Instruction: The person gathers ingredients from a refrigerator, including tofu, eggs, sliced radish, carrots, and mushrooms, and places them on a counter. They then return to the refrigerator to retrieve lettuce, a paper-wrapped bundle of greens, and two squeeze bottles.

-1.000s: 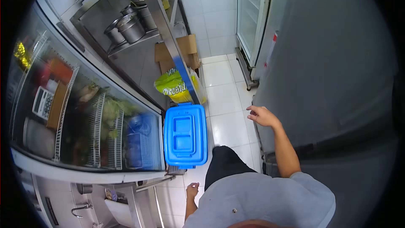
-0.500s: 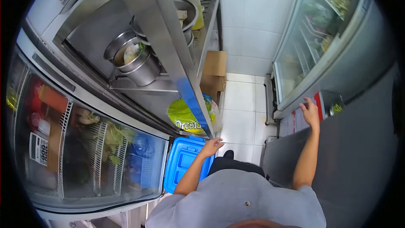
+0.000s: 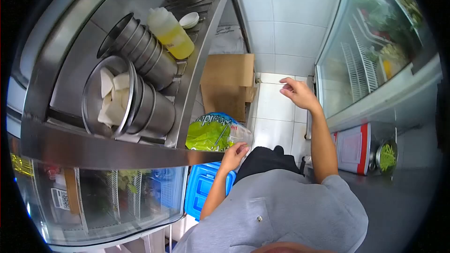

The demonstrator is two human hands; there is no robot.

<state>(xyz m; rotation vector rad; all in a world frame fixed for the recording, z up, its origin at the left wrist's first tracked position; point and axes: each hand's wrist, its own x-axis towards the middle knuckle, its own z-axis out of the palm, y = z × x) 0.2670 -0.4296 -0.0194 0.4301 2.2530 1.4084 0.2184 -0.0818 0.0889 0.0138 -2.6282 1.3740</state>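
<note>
My left hand [image 3: 233, 157] hangs low beside the front corner of the steel shelf, fingers loosely bent and nothing visible in them. Just beyond it lies a green and blue plastic bag [image 3: 211, 133], and below is a blue lidded bin [image 3: 200, 188]. Out in front over the white floor tiles is my right hand [image 3: 300, 94], its fingers apart and slightly curled, touching nothing. The glass-door fridge [image 3: 340, 91] stands to its right.
On the steel shelf [image 3: 199, 68] are stacked metal pots [image 3: 150, 58], a metal bowl [image 3: 89, 96] of pale slabs and a bottle of yellow liquid [image 3: 172, 37]. A cardboard box [image 3: 227, 69] stands beneath. At right are a red-and-white box [image 3: 351, 149] and cut green vegetables [image 3: 387, 157].
The view has shifted forward along the aisle, and the shelf now looms closer on the left. My right hand has swung from beside the right-hand box to the middle of the aisle.
</note>
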